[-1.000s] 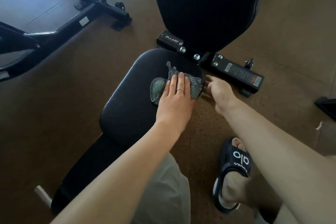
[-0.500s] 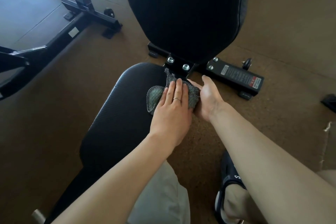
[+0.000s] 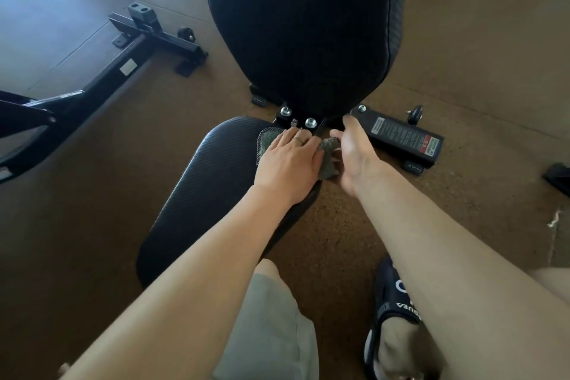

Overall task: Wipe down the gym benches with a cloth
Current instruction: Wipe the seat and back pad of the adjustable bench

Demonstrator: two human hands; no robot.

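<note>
**Bench Wipe: Cloth at the Seat Hinge**

Nearest the camera, at 5 o'clock, we noted a dark slide sandal [image 3: 389, 311] on the brown floor [image 3: 92, 210], with a pale trouser leg [image 3: 268, 327] at 6 o'clock. Both bare forearms reached forward from there.

At mid-frame, we found the left hand [image 3: 288, 160] lying palm-down on the grey-green cloth [image 3: 328, 160], fingers straight and pressing it onto the far end of the black seat pad [image 3: 209, 194]; a ring showed on one finger. The right hand [image 3: 351, 154] sat just beside it at 3 o'clock, its fingers curled round the cloth's right edge. The cloth lay bunched between the two hands, at the seat's far right corner, close to the hinge bolts [image 3: 310, 122].

Beyond, at 12 o'clock, the raised backrest pad [image 3: 302, 25] stood over the base bar [image 3: 401, 136] bearing a warning label. At 10 o'clock we recorded a second black frame [image 3: 132, 52], well apart.
</note>
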